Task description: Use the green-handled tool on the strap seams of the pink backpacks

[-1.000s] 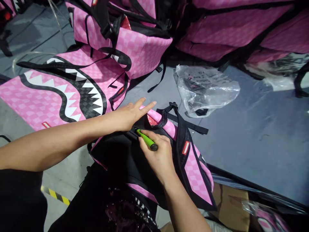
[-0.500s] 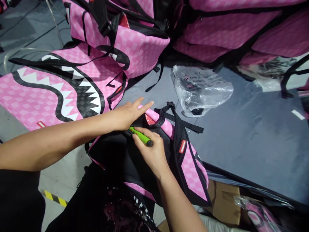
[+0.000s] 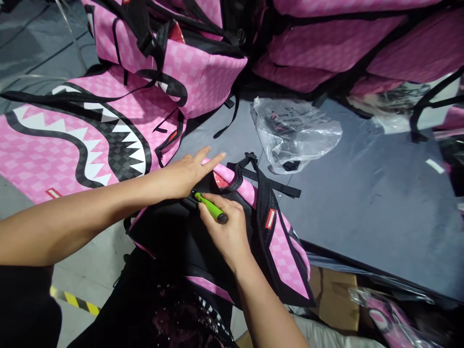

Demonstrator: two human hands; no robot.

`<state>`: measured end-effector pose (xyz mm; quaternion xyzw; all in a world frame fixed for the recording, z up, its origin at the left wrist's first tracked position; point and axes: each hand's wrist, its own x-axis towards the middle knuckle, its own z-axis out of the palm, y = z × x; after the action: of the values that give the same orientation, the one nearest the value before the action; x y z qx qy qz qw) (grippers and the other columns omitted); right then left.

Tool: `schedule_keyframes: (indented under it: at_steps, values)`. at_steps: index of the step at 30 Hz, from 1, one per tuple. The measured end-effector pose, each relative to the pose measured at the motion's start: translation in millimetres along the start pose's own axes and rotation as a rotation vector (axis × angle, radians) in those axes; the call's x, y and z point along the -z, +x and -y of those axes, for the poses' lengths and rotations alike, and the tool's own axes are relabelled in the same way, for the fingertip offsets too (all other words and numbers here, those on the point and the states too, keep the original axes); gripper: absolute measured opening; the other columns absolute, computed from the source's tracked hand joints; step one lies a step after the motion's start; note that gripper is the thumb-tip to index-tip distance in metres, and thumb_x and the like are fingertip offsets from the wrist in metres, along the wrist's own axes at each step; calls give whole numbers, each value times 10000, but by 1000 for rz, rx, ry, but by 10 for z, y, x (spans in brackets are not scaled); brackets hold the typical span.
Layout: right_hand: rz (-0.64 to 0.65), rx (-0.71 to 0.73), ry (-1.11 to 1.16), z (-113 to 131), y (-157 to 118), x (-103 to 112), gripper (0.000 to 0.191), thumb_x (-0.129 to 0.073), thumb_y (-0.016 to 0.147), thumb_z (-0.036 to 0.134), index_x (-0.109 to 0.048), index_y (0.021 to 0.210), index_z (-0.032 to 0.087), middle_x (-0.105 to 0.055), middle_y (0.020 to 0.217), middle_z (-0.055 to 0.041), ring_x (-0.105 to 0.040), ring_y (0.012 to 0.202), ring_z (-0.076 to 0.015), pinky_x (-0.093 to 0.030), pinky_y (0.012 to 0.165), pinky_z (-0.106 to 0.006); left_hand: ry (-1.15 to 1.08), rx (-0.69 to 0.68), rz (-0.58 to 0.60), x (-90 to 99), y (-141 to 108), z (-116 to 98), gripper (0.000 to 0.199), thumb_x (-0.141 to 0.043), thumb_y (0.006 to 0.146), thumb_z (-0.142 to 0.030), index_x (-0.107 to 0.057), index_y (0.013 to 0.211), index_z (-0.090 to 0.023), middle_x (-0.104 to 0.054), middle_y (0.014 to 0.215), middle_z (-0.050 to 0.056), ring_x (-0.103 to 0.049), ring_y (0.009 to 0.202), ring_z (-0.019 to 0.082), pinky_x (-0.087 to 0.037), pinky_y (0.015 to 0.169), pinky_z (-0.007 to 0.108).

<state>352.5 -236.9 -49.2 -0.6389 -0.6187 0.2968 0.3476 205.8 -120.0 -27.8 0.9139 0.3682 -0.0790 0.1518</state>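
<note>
A pink checkered and black backpack (image 3: 290, 261) lies in front of me with its black back side up. My right hand (image 3: 228, 227) is closed around a slim tool with a green handle (image 3: 210, 208) and a black end cap. Its dark tip meets the black fabric beside my left hand; what kind of tool it is I cannot make out. Flat on the backpack's upper part rests my left hand (image 3: 183, 175), with the visible fingers stretched apart near the rolled pink edge. Its other fingers are partly hidden. A black shoulder strap (image 3: 266, 203) with a red label runs along the right side.
More pink backpacks (image 3: 203, 77) are piled at the back of the grey table (image 3: 362, 203). A shark-mouth printed panel (image 3: 72, 145) spreads at the left. Beyond my backpack lies a crumpled clear plastic bag (image 3: 297, 135). A cardboard box (image 3: 337, 299) stands below the table edge.
The whole view has shifted slightly, so most things sit a little further left. Both hands keep nearly the same place on the backpack, and the green-handled tool stays in my right hand.
</note>
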Motion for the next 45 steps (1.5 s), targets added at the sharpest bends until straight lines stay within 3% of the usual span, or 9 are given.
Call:
schedule_keyframes:
  at_steps: [13, 21, 24, 26, 30, 32, 34, 39, 45]
  values:
    - [-11, 8, 6, 17, 15, -6, 150, -678, 850, 240, -747, 983, 247, -780, 985, -11, -717, 904, -222, -437, 919, -409, 3, 20, 32, 42, 6, -13, 1019, -512, 778, 15, 44, 1581, -277, -86, 1638, 234, -489, 1335, 354, -471, 996, 410]
    - [6, -36, 78, 18, 81, -177, 157, -692, 825, 246, -762, 961, 283, -785, 946, 35, -728, 886, -176, -469, 946, -319, -47, -61, -80, -71, -33, 113, 970, -515, 786, -36, -13, 1588, -250, -148, 1622, 236, -391, 1420, 394, -446, 1068, 475]
    - [46, -12, 107, 87, 91, -38, 115, -696, 834, 256, -762, 927, 270, -783, 882, 49, -724, 801, -147, -483, 897, -286, -36, -66, -112, -109, -4, 162, 977, -528, 766, -48, -42, 1591, -242, -181, 1614, 228, -410, 1405, 409, -459, 1065, 496]
    - [-14, 48, 141, 95, 58, 240, 85, -670, 848, 256, -750, 876, 260, -781, 922, 43, -722, 822, -145, -499, 888, -281, -39, -89, -125, -125, 3, 175, 1018, -525, 746, -38, -8, 1591, -273, -180, 1621, 203, -413, 1407, 397, -469, 1062, 491]
    - [-380, 62, -197, -342, 177, 1088, 316, -395, 934, 162, -701, 998, 202, -706, 1214, -62, -649, 1128, -212, -485, 983, -385, -39, -89, -148, -150, -4, 169, 1031, -514, 740, -45, 7, 1587, -318, -181, 1631, 161, -430, 1400, 370, -476, 1066, 480]
    - [-295, -139, -695, -785, 444, 1450, 414, -353, 878, 54, -675, 1120, 146, -699, 1203, -121, -649, 1105, -240, -483, 954, -402, -34, -70, -154, -165, 1, 168, 1030, -523, 742, -60, 3, 1586, -328, -186, 1633, 149, -445, 1389, 367, -475, 1068, 488]
    - [-169, -169, -789, -1233, 803, 1664, 359, -487, 806, 31, -698, 1089, 100, -722, 1118, -166, -658, 1049, -301, -479, 915, -419, -30, -55, -149, -175, 10, 169, 1043, -531, 734, -69, 9, 1583, -341, -183, 1637, 141, -460, 1378, 368, -486, 1057, 494]
    - [35, -97, -847, -1808, 1484, 1629, 338, -586, 818, 49, -676, 1141, 84, -689, 1189, -206, -582, 1166, -303, -435, 914, -357, -42, -40, -123, -145, 11, 146, 1004, -516, 758, -83, -7, 1581, -354, -176, 1635, 139, -438, 1400, 356, -483, 1063, 496]
    - [190, -15, -832, -1754, 1237, 1214, 250, -480, 921, 96, -696, 1035, 44, -703, 1094, -246, -623, 1063, -287, -413, 915, -355, -40, -37, -102, -102, 8, 122, 1022, -524, 749, -77, 4, 1580, -353, -160, 1635, 141, -423, 1407, 365, -465, 1081, 513]
